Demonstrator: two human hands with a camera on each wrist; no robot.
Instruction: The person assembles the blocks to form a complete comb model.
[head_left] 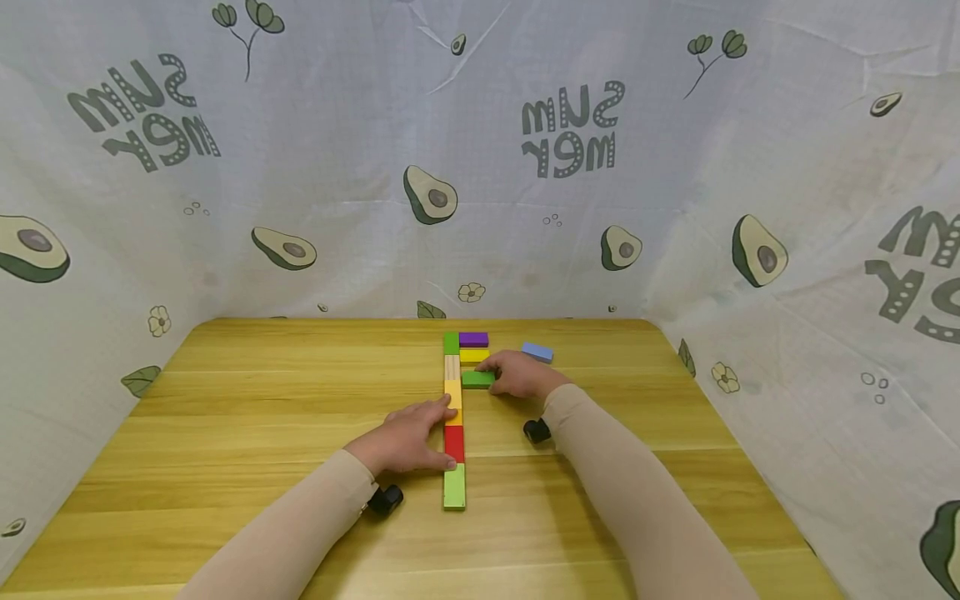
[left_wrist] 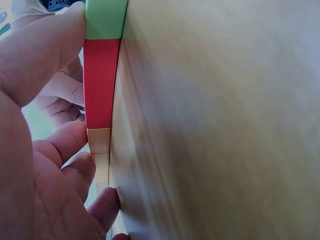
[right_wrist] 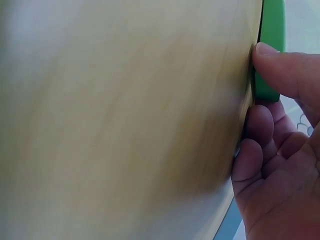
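A column of blocks runs away from me: a light green block (head_left: 454, 487), a red block (head_left: 454, 444), an orange-yellow stretch (head_left: 453, 392), a bare-wood piece (head_left: 452, 367) and a green block (head_left: 451, 342) at the far end. My left hand (head_left: 408, 433) lies along its left side, fingers spread, with the thumb by the red and light green joint and fingertips on the orange part. Between thumb and fingers, my right hand (head_left: 521, 375) pinches a darker green block (head_left: 477, 380), lying crosswise with its left end right at the column.
Beyond the right hand, a purple block (head_left: 473, 340) and a yellow block (head_left: 474, 357) lie crosswise against the column's right side. A blue block (head_left: 537, 352) lies apart, further right. Avocado-printed cloth (head_left: 510, 250) surrounds the wooden table (head_left: 300, 375) at the back and sides.
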